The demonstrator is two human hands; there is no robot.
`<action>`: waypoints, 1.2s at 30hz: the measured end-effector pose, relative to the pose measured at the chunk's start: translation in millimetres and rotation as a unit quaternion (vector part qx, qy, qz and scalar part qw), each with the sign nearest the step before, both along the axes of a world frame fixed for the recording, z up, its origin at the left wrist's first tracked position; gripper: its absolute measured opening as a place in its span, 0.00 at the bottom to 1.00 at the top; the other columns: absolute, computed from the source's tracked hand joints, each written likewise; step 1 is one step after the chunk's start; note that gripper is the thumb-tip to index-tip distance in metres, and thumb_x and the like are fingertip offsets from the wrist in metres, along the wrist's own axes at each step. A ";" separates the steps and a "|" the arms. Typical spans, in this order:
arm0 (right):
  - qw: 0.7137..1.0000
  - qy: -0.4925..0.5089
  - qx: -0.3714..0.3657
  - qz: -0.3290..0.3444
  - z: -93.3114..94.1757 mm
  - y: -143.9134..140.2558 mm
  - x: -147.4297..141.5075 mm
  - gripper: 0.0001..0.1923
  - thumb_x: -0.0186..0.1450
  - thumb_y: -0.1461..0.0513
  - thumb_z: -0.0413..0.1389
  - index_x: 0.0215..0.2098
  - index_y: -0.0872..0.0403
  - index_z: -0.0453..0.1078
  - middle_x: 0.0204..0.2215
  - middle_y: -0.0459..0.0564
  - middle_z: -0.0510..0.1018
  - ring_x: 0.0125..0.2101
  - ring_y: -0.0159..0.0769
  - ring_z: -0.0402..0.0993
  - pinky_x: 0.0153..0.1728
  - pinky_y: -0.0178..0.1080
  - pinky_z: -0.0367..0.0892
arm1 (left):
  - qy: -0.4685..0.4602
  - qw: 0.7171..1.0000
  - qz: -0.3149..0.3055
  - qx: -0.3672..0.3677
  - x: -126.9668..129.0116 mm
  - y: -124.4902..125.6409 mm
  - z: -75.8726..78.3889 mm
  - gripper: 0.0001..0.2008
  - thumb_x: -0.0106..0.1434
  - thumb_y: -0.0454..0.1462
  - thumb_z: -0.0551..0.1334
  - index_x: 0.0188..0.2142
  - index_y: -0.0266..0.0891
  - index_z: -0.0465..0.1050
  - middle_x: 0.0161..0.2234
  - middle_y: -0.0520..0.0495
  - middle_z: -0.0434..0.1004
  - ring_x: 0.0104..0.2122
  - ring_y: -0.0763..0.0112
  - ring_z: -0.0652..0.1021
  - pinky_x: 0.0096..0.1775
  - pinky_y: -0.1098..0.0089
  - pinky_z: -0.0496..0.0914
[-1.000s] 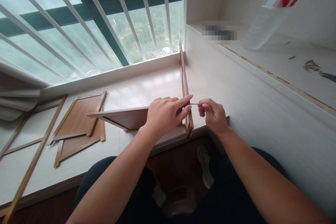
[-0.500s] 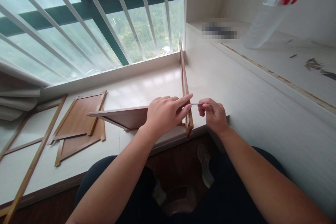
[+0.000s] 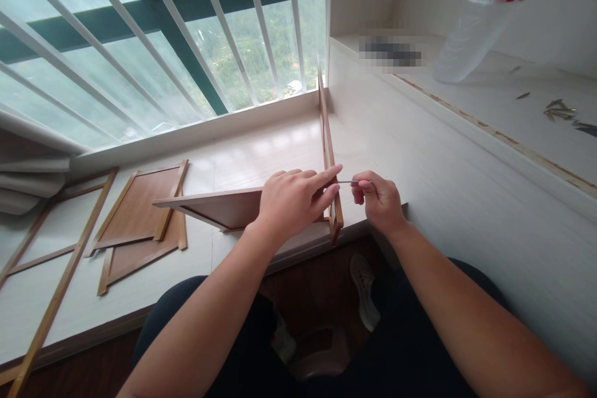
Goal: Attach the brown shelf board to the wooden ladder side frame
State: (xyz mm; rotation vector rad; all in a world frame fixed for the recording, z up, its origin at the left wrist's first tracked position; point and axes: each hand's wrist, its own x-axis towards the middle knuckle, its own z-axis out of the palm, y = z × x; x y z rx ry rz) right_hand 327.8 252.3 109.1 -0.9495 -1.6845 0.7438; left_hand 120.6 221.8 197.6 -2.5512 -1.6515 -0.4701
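Two brown wooden panels meet at a corner on the pale sill: an upright side panel (image 3: 324, 127) running away from me and a front panel (image 3: 209, 206) reaching left. My left hand (image 3: 291, 202) presses on that corner, its index finger laid over the upright panel's top edge. My right hand (image 3: 379, 200) pinches a thin metal tool (image 3: 345, 182) whose tip points into the upright panel's outer face.
More brown panels (image 3: 142, 221) lie flat on the sill (image 3: 261, 155) at left, with thin frame strips (image 3: 56, 261). White window bars (image 3: 224, 25) stand behind. On the raised shelf (image 3: 466, 99) at right are a clear plastic bottle (image 3: 471, 31) and loose screws (image 3: 559, 110).
Hands and panels hold the same position; only the view has shifted slightly.
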 end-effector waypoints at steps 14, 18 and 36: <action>0.999 0.011 0.038 0.009 -4.3 2.5 -0.9 0.19 0.76 0.50 0.47 0.34 0.53 0.70 0.19 0.42 0.69 0.21 0.27 0.65 0.27 0.33 0.63 | 0.000 1.000 -0.005 0.008 -0.4 1.3 -2.6 0.23 0.74 0.53 0.49 0.63 0.60 0.69 0.37 0.54 0.85 0.36 0.69 0.80 0.33 0.67 0.60; 0.999 0.027 0.018 0.023 -4.2 3.8 -1.3 0.19 0.76 0.50 0.48 0.35 0.52 0.70 0.19 0.42 0.69 0.20 0.28 0.65 0.27 0.33 0.64 | -0.004 1.000 -0.005 0.010 -0.4 1.4 -3.1 0.23 0.74 0.53 0.48 0.64 0.60 0.69 0.37 0.53 0.85 0.36 0.69 0.80 0.33 0.67 0.60; 0.999 0.021 0.040 0.026 -6.4 4.4 -1.3 0.17 0.76 0.52 0.48 0.35 0.53 0.70 0.19 0.42 0.69 0.21 0.27 0.65 0.28 0.32 0.63 | -0.011 1.000 -0.007 0.015 -0.2 1.2 -3.3 0.23 0.74 0.53 0.49 0.63 0.60 0.70 0.37 0.53 0.85 0.37 0.68 0.80 0.33 0.68 0.60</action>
